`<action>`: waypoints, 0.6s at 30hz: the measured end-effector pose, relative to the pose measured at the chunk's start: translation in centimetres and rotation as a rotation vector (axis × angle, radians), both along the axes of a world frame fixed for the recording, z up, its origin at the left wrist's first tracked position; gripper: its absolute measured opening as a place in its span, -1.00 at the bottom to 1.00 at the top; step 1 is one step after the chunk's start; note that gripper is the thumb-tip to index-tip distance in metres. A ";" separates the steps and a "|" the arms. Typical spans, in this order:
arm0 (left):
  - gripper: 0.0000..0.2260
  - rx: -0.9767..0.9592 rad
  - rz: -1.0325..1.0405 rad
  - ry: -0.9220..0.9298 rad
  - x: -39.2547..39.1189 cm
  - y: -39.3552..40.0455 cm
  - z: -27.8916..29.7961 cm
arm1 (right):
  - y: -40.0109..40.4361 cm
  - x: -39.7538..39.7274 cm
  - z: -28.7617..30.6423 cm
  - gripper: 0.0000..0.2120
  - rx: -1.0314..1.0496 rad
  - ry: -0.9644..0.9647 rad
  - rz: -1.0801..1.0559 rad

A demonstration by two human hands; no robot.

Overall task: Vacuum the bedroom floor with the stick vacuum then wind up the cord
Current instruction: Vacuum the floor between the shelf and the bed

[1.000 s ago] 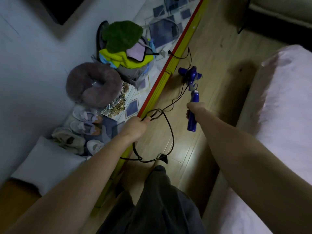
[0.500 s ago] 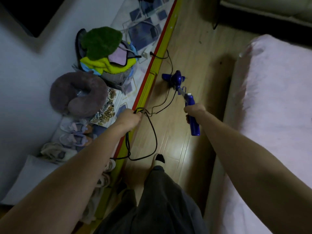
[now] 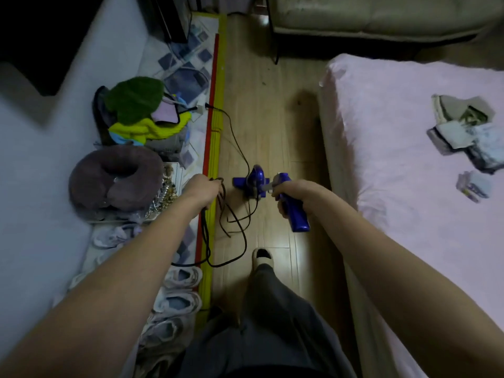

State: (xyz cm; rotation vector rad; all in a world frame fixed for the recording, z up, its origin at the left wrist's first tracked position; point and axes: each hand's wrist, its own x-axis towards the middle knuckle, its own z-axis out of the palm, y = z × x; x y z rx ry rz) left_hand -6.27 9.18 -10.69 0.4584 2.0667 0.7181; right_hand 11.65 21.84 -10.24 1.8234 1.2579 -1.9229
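The vacuuming step is judged in hand; cord winding has not begun. The person's right hand (image 3: 293, 193) is closed round the blue handle of the stick vacuum (image 3: 296, 214), whose floor head (image 3: 252, 182) rests on the wooden floor (image 3: 261, 118) between the yellow-and-red strip (image 3: 215, 148) and the pink bed (image 3: 409, 170). The left hand (image 3: 203, 188) holds gathered loops of the black cord (image 3: 240, 148) just over that strip. Slack trails on the floor on the near side of the floor head, toward the person's slippered foot (image 3: 261, 257). Beyond the floor head the cord runs to a plug at a white socket block (image 3: 200, 108) on the far side of the strip, so it appears plugged in.

The next move calls for steering the floor head over uncovered boards while keeping the loops lifted clear of it and of the foot. Winding must wait until the plug is out.
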 end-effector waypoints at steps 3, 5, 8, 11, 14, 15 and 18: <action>-0.79 0.008 -0.026 -0.015 -0.2 -2.1 0.1 | -4.2 0.2 1.6 -0.73 -0.052 0.095 -0.127; -0.78 0.005 -0.034 0.000 -0.6 -3.1 0.2 | -7.0 -0.1 2.1 -0.76 -0.030 0.130 -0.164; -0.71 -0.008 -0.036 0.039 -1.1 -3.9 0.4 | -10.0 -0.9 1.5 -0.70 0.023 0.163 -0.228; -0.69 -0.004 -0.030 0.049 -1.4 -4.1 0.6 | -12.0 -2.2 0.2 -0.63 0.041 0.162 -0.269; -0.75 0.001 -0.030 0.056 -1.4 -3.8 0.9 | -12.7 -3.8 -1.2 -0.68 0.061 0.149 -0.301; -0.76 -0.001 -0.030 0.061 -1.4 -3.8 1.0 | -12.5 -4.4 -1.7 -0.69 0.073 0.146 -0.300; -0.78 0.003 -0.019 0.044 -1.7 -3.5 0.9 | -11.3 -6.1 -2.5 -0.67 0.083 0.139 -0.318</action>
